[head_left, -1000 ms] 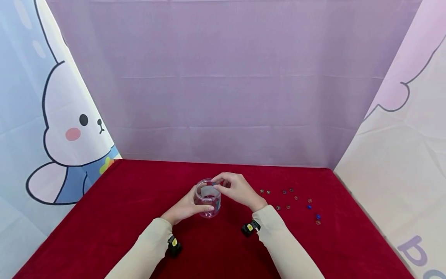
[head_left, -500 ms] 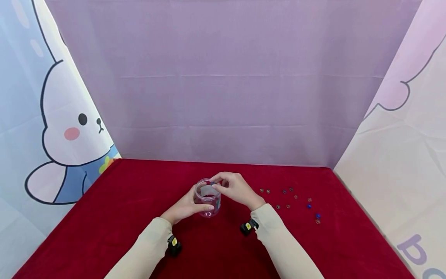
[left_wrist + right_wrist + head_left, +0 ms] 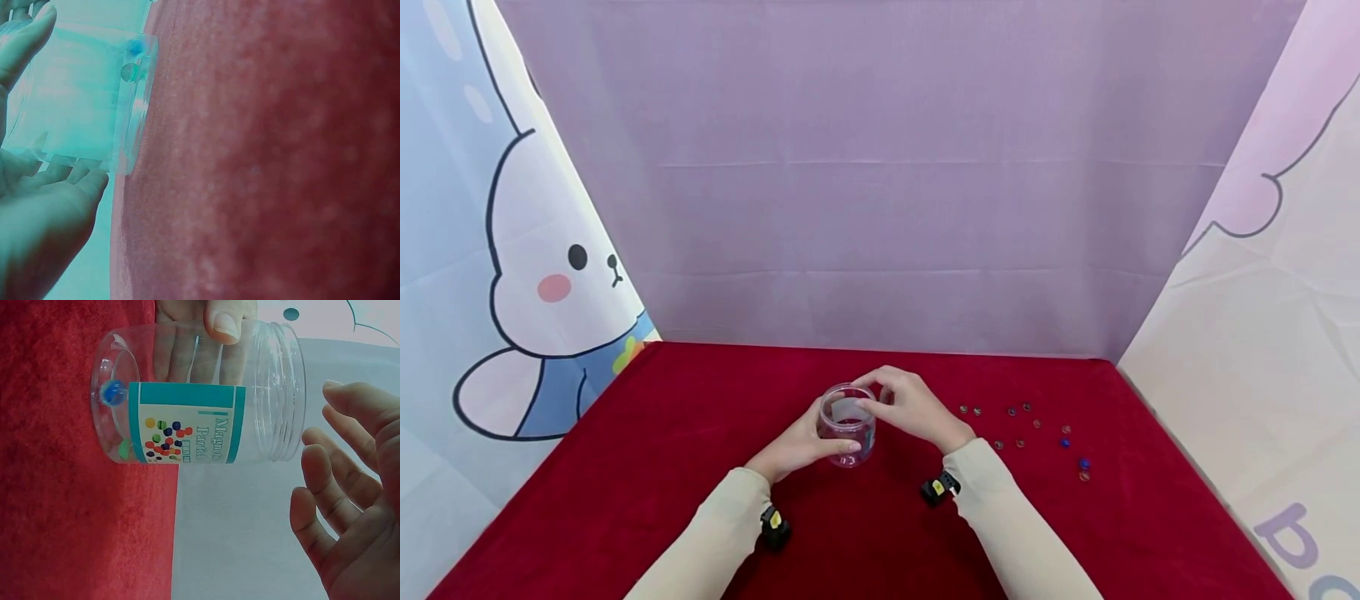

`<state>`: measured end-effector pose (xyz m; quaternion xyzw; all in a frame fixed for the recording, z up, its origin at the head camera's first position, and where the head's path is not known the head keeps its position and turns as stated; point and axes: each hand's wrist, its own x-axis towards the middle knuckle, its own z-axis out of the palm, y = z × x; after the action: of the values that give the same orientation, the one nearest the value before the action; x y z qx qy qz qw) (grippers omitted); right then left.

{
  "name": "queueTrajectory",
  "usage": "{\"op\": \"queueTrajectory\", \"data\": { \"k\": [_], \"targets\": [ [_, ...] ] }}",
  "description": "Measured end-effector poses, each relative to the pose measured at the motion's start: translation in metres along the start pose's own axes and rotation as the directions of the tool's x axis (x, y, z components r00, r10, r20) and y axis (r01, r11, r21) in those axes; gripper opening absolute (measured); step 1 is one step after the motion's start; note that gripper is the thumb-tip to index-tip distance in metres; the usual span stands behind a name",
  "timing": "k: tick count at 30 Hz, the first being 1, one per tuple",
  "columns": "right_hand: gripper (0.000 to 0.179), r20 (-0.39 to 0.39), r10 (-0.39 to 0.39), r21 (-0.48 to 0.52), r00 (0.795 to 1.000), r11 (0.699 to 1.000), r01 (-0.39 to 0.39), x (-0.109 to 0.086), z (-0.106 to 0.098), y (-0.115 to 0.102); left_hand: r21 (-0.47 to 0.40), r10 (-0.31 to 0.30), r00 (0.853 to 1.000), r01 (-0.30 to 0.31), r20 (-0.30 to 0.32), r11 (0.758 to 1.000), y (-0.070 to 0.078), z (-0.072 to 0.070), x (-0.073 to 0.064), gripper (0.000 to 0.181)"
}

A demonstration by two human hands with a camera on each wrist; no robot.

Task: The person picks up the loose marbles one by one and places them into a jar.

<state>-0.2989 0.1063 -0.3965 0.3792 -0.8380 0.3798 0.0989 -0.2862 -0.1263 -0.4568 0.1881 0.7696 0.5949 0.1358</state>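
Note:
My left hand [image 3: 801, 442] grips a clear plastic jar [image 3: 853, 433], fingers wrapped behind it and thumb across the front. A blue marble [image 3: 114, 392] and a green marble [image 3: 125, 449] lie at the bottom of the jar, as the right wrist view shows. Its printed label [image 3: 187, 424] faces my right hand. That right hand [image 3: 910, 407] hovers at the open mouth, thumb and fingers apart with nothing between them. The left wrist view catches the same jar [image 3: 75, 94] sideways, with the two marbles near its base.
To the right on the red cloth [image 3: 700, 408] lie several small marbles, among them a bright blue marble [image 3: 1084, 463] and a dull clear one [image 3: 998, 445]. A lilac curtain [image 3: 880, 208] hangs behind the table; printed cloths flank it.
The blue marble my right thumb and finger pinched over the rim has left the fingers, which have spread slightly. The left hand and the jar have stayed put.

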Motion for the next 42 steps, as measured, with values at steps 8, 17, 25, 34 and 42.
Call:
{"op": "queueTrajectory", "data": {
  "k": [8, 17, 25, 34, 42],
  "targets": [
    [0.03, -0.016, 0.005, -0.016, 1.0, 1.0, -0.005, -0.003, -0.005, -0.003, 0.011, -0.01, 1.0, 0.01, -0.012, 1.0, 0.0, 0.001, 0.0, 0.094],
    [0.029, -0.028, 0.021, -0.042, 0.999, 0.999, -0.022, -0.01, -0.014, -0.003, 0.005, -0.013, 1.0, 0.013, -0.02, 1.0, 0.001, 0.001, -0.001, 0.091],
    [0.029, -0.016, 0.037, -0.07, 0.999, 0.997, -0.038, -0.02, -0.023, 0.003, 0.008, -0.011, 1.0, 0.011, -0.019, 1.0, 0.001, 0.001, -0.002, 0.088],
    [0.027, -0.008, 0.079, -0.081, 0.997, 0.994, -0.079, -0.033, -0.032, 0.01, 0.006, -0.012, 1.0, 0.012, -0.017, 1.0, 0.0, 0.0, -0.002, 0.089],
    [0.027, 0.025, 0.124, -0.089, 0.992, 0.989, -0.121, -0.048, -0.044, 0.015, 0.015, -0.008, 1.0, 0.008, -0.017, 1.0, 0.0, 0.0, -0.002, 0.089]
  ]
}}
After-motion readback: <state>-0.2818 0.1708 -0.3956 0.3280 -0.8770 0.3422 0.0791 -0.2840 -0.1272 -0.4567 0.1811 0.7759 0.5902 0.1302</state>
